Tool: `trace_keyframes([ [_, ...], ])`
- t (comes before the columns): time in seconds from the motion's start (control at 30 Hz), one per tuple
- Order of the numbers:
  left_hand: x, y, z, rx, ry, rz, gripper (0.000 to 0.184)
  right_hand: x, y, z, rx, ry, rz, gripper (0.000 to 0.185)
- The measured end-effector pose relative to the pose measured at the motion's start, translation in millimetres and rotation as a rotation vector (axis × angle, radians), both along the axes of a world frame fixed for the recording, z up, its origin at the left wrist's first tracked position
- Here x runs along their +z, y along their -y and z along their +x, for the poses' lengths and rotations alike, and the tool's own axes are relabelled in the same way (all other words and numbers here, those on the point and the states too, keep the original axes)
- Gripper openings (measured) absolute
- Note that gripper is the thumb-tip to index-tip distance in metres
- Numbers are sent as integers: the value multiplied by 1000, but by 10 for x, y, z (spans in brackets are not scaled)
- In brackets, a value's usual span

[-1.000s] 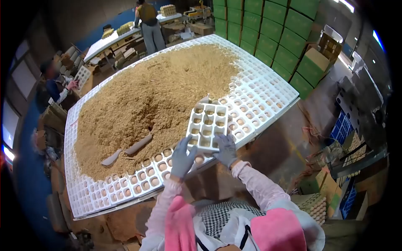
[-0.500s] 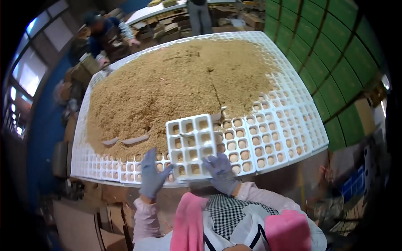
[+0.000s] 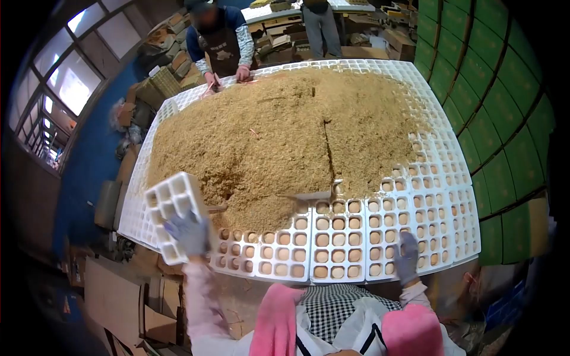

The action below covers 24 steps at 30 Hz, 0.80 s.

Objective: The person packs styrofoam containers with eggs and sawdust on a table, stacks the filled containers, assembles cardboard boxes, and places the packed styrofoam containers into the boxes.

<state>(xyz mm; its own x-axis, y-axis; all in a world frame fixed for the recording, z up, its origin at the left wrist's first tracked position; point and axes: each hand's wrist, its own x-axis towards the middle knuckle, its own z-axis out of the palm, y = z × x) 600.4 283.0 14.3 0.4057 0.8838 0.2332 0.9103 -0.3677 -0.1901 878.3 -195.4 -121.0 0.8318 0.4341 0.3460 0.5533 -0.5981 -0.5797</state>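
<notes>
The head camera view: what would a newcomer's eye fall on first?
Probably the broad heap of tan, crumbly material, spread over the middle of the joined white gridded trays. Next, the separate white rectangular tray, tilted in the grey-gloved left hand at the near left. Along the right side, tall stacked green rectangular boxes also stand out.

The head camera looks forward and down over trays [image 3: 330, 247].
</notes>
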Motion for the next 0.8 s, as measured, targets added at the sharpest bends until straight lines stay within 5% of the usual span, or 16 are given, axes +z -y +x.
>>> trace_keyframes([
  [0.1,-97,-1223,273,143,166,-350,63,-21,300,237,-291,-48,-216,44],
  [0.2,-366,-1259,962,257,154,-62,66,-450,342,269,-419,76,-372,47],
  [0.3,-542,-1630,1182,-116,364,-398,67,-401,207,228,-400,81,-507,51],
  [0.33,-574,-1654,1397,-50,195,-360,60,-359,180,230,-385,40,-516,52],
  [0.4,-57,-1057,1922,-154,90,-374,55,-334,166,210,-385,17,-531,51],
  [0.57,-409,-580,2888,-296,-410,-390,44,-270,127,220,-396,-11,-546,48],
  [0.7,-111,446,3166,-573,-414,-321,45,-254,139,225,-398,-36,-521,49],
  [0.8,-92,811,2910,-933,-153,-335,42,-293,218,217,-368,38,-456,47],
])
